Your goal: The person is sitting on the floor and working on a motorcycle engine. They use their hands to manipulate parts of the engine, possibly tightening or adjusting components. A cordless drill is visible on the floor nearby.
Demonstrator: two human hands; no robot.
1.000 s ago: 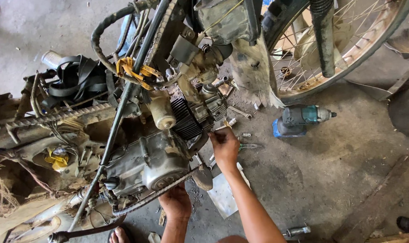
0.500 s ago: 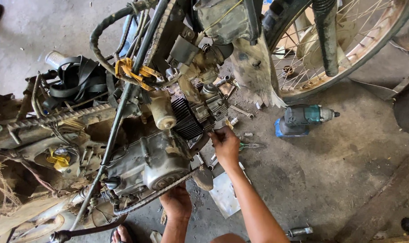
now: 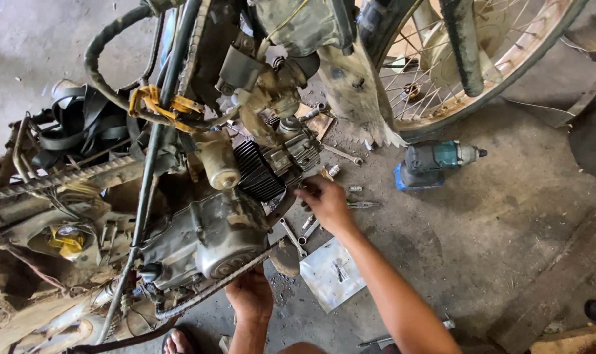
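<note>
Engine [image 3: 209,239]: 1 | hands: 2, left [image 3: 250,292] cupping underside, right [image 3: 327,204] fingering cylinder [image 3: 271,164]

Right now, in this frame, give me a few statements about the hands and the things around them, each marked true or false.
1. The right hand is at the finned engine cylinder. True.
2. The left hand grips the power tool. False: it is under the engine case; the blue and grey power tool lies alone on the floor.
3. A spoked wheel is at upper right. True.
4. The right hand holds a hammer. False: no hammer shows.
</note>
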